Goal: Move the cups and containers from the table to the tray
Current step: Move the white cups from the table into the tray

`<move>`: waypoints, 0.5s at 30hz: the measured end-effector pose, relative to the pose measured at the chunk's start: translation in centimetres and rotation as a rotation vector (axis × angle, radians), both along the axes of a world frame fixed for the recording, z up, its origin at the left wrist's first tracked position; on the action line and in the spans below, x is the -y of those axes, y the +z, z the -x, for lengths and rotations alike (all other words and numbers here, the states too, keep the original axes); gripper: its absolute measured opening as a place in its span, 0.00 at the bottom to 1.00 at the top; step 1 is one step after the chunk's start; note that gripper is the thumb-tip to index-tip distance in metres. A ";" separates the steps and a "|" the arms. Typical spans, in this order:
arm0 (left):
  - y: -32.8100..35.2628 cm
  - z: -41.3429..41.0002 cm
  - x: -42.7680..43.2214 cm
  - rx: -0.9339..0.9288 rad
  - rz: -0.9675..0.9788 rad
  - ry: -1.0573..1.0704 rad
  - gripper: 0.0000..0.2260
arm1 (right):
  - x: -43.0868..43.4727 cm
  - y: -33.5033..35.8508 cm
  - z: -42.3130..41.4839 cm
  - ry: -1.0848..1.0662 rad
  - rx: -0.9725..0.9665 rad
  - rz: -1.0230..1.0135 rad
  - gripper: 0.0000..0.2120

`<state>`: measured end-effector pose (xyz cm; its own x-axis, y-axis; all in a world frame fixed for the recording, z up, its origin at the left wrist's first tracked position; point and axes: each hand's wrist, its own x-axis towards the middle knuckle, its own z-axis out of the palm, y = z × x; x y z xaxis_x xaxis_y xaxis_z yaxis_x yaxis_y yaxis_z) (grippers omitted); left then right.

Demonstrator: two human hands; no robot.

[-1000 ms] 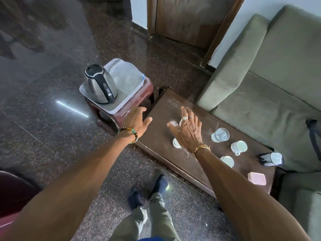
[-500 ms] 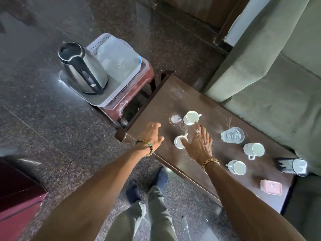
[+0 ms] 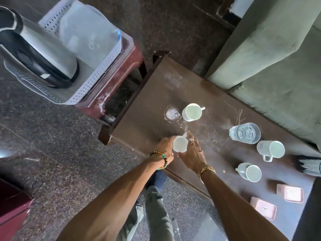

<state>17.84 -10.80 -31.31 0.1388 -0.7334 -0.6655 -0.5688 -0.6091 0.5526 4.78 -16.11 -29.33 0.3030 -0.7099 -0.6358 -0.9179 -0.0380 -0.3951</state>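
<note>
step: first pickup | left hand (image 3: 165, 148) and right hand (image 3: 192, 153) cup the white cup (image 3: 179, 144) near the table (image 3: 147, 119) edge, both grips closed on it | next: lift, carry to tray (image 3: 97, 79) beside kettle (image 3: 41, 54)

Your left hand (image 3: 165, 147) and right hand (image 3: 192, 154) close around a small white cup (image 3: 180, 144) at the near edge of the tabletop (image 3: 152, 105). Another white cup (image 3: 192, 112) stands beyond it; a kettle (image 3: 34, 54) sits in the white tray (image 3: 97, 79) to your left.
</note>
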 end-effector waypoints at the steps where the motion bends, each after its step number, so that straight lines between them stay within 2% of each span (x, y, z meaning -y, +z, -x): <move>1: -0.3 0.1 0.1 -0.022 -0.006 0.036 0.33 | -0.2 -0.4 -0.1 -0.017 0.015 0.002 0.44; 6: -0.3 -0.5 0.7 -0.206 -0.034 0.204 0.23 | -1.3 -0.2 -0.6 -0.052 0.037 0.045 0.43; 9: 2.6 -2.3 1.3 -0.177 -0.008 0.234 0.31 | -1.1 2.6 -1.7 -0.013 0.081 0.060 0.39; 11: 5.7 -4.2 2.0 -0.251 -0.032 0.269 0.29 | 0.0 5.3 -3.1 0.016 0.107 0.082 0.38; 15: 13.6 -8.9 3.9 -0.156 0.087 0.271 0.30 | 4.1 12.5 -7.7 0.182 0.146 0.155 0.38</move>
